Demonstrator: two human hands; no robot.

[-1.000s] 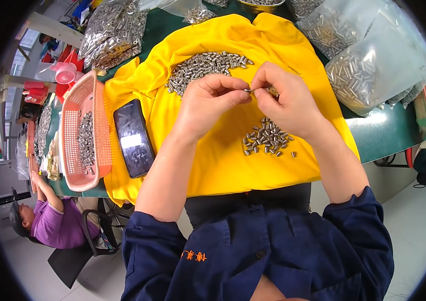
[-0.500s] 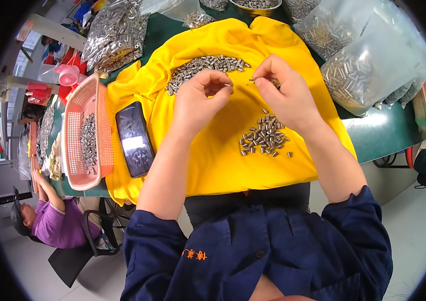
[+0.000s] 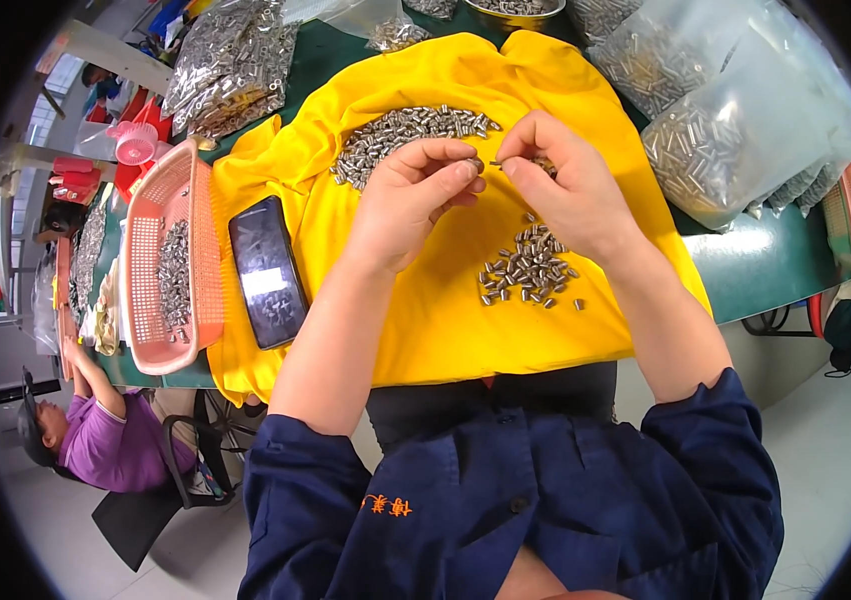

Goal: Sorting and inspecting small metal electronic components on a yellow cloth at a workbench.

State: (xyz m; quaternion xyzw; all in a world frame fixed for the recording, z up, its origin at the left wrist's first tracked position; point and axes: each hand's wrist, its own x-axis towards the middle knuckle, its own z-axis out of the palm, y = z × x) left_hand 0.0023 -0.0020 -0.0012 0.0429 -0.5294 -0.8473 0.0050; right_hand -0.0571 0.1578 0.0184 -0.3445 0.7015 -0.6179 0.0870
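Over the yellow cloth (image 3: 445, 325), my left hand (image 3: 407, 205) pinches a small metal cylinder (image 3: 476, 163) between thumb and fingers. Close by, the thumb and forefinger of my right hand (image 3: 577, 190) are closed on a tiny thin pin (image 3: 495, 162), its tip pointing toward the left hand. Some small pieces seem tucked under the right fingers, mostly hidden. Beyond the left hand lies a wide pile of metal cylinders (image 3: 395, 135). A smaller pile of the same parts (image 3: 530, 268) sits nearer me, below the right hand.
A phone (image 3: 269, 275) lies on the cloth at left, beside a pink basket (image 3: 207, 290) with metal parts. Bags of parts (image 3: 230, 70) stand far left, more bags (image 3: 705, 150) at right. A metal bowl (image 3: 515, 14) is at the back. Another person (image 3: 125, 440) sits at left.
My left hand has shifted right, bringing its cylinder close to the pin. My right hand has stayed nearly in place, its fingertips slightly farther left.
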